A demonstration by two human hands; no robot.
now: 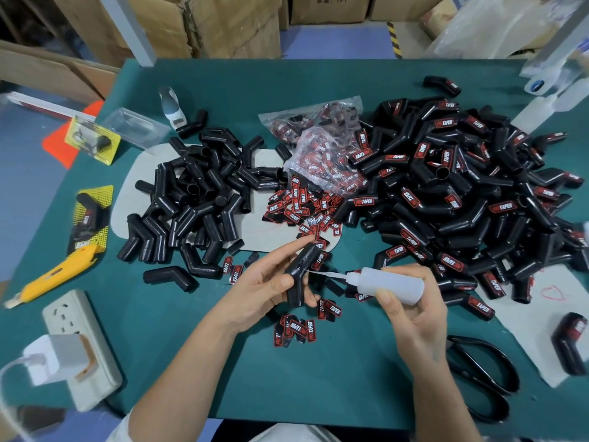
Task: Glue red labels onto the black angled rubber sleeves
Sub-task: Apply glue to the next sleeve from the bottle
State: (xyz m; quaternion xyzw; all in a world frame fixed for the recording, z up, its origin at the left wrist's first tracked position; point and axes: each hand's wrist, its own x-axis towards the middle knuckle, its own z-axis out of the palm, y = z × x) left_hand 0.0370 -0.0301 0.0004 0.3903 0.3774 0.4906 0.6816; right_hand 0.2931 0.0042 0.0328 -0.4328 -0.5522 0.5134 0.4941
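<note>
My left hand [264, 282] grips a black angled rubber sleeve [301, 271] upright above the green table, a red label at its upper end under my forefinger. My right hand [411, 301] holds a white glue bottle [389, 283] on its side, its thin nozzle touching the sleeve's bend. A pile of bare black sleeves [197, 193] lies at the left. To the right rises a large heap of labelled sleeves [462, 186]. Loose red labels [302, 208] are scattered in the middle, more of them [296, 330] below my left hand.
Plastic bags of labels [322, 145] sit at the centre back. Black scissors [484, 378] lie at the lower right, a yellow utility knife [57, 272] and a power strip [79, 346] with charger at the left. Cardboard boxes [207, 23] stand behind the table.
</note>
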